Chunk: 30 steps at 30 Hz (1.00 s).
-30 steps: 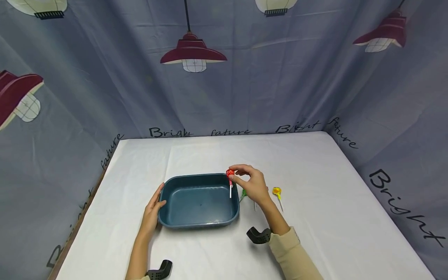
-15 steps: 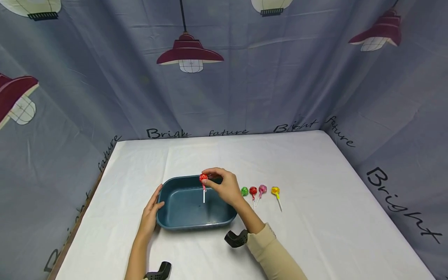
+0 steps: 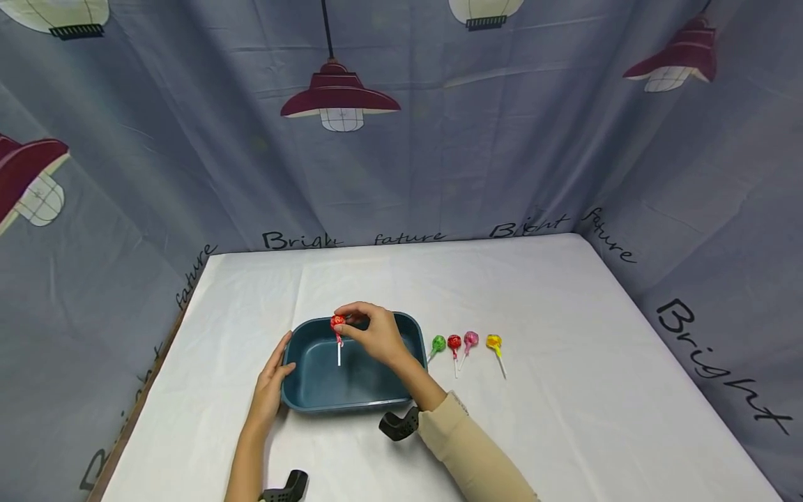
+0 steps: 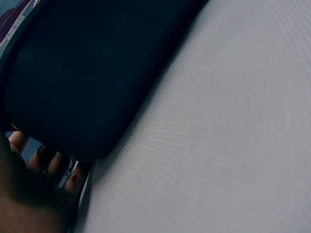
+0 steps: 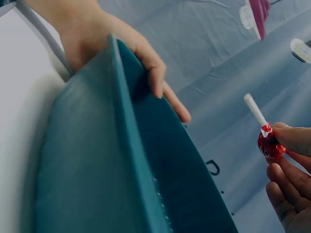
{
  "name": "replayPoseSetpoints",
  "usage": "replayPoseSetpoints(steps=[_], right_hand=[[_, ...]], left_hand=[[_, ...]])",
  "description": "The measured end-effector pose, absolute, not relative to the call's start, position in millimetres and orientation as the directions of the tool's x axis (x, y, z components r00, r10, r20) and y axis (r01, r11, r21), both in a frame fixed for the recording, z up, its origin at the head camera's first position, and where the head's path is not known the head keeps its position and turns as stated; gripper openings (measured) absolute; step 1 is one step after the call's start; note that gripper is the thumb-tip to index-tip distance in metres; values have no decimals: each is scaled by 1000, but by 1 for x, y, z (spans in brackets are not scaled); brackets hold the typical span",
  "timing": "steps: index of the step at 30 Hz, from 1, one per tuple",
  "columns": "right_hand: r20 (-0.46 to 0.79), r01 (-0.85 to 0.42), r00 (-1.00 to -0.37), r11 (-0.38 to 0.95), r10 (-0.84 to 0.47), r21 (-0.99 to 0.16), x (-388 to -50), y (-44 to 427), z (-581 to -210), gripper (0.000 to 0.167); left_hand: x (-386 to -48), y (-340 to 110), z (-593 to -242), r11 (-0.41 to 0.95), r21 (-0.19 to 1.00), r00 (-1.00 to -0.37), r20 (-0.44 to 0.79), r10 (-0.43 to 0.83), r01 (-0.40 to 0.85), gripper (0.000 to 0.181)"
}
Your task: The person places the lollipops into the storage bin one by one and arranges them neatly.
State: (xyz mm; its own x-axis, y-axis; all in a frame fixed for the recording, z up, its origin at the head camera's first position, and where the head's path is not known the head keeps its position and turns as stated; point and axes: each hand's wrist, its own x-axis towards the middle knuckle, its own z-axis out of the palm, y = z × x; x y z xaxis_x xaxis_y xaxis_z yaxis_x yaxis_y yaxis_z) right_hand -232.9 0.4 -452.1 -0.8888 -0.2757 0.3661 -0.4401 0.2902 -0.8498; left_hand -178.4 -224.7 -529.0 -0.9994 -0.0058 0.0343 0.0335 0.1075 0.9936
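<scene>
Pinching red lollipop [image 3: 337, 323], R hand [image 3: 376, 339] is above tray [image 3: 370, 383] (not yet released; none seen inside); L hand [image 3: 270, 382] grips tray's left end; outstanding, on table [image 3: 564, 314] to right: green pop [image 3: 438, 343], 2nd red pop [image 3: 454, 341], pink pop [image 3: 470, 339], yellow pop [image 3: 494, 342].

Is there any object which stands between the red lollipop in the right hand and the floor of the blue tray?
Nothing visible does. The right hand holds the red lollipop over the open tray; the left hand grips only the tray's left end.
</scene>
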Motion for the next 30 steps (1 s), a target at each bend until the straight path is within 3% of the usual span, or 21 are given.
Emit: replayPoseSetpoints(steps=[18,25,30], right_hand=[[278,-434,-865,344,-417,-833,-241,-37,-473,18],[191,-406,-857,399,-478,-822,-240,-47,-479,18],[201,-454,-832,428,-516,-781,-239,-52,-489,17]], left_hand=[[-178,-227,-534,102,992,-998,67,12,68,52],[-175,-226,-525,76,996,-999,38,20,39,52],[-171,-220,-511,49,998,-999,45,21,46,53]])
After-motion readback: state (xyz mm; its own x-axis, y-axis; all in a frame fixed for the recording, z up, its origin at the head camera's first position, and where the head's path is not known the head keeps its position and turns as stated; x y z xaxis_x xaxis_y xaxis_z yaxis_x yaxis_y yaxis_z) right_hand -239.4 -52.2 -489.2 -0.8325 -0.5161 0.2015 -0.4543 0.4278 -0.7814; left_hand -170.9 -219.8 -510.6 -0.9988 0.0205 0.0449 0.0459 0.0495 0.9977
